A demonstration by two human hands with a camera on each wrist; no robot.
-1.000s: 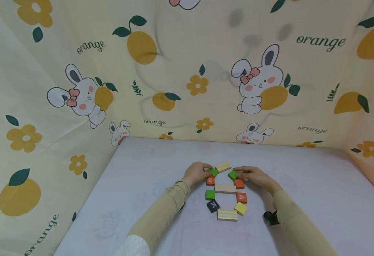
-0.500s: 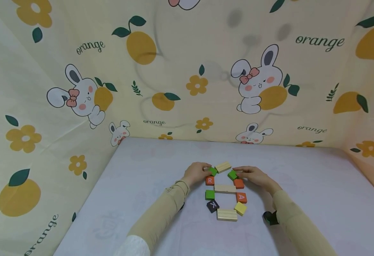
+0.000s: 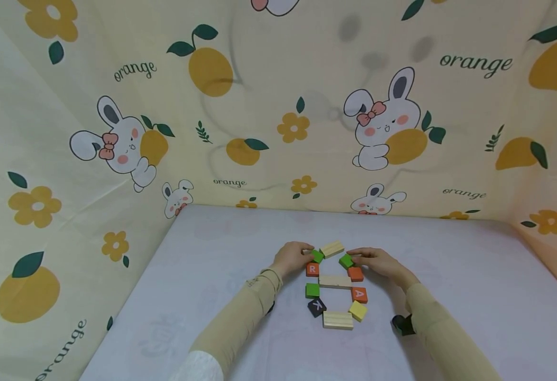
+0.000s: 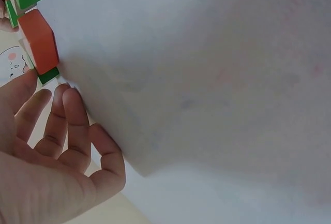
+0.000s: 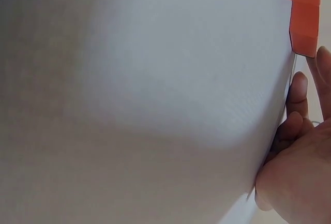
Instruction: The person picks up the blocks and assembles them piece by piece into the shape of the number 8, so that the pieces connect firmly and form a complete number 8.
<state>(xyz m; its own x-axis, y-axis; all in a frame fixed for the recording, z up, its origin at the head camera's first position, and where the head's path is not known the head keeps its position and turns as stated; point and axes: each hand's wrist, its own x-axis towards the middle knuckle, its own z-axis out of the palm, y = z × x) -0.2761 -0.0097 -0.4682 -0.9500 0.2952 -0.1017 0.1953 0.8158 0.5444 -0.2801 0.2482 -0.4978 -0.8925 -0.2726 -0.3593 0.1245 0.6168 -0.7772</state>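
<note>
Small blocks lie in a closed outline on the table. At its upper left, my left hand (image 3: 293, 256) pinches a green block (image 3: 318, 256), which shows only as a sliver in the left wrist view, beyond an orange block (image 4: 41, 43). Opposite, my right hand (image 3: 378, 262) has thumb and finger at another green block (image 3: 346, 260), hidden in the right wrist view behind orange blocks (image 5: 304, 25). A tilted wooden strip (image 3: 332, 248) lies between these two green blocks at the top. Below them are an orange R block (image 3: 312, 270) and an orange block (image 3: 356, 274).
A wooden strip (image 3: 334, 281) crosses the middle. Lower down are a green block (image 3: 312, 290), an orange A block (image 3: 359, 295), a black K block (image 3: 316, 307), a yellow block (image 3: 358, 311) and a bottom strip (image 3: 338, 320). Patterned cloth (image 3: 259, 106) hangs behind the table.
The left hand and its green block have shifted very slightly left. The right hand and the other blocks look the same.
</note>
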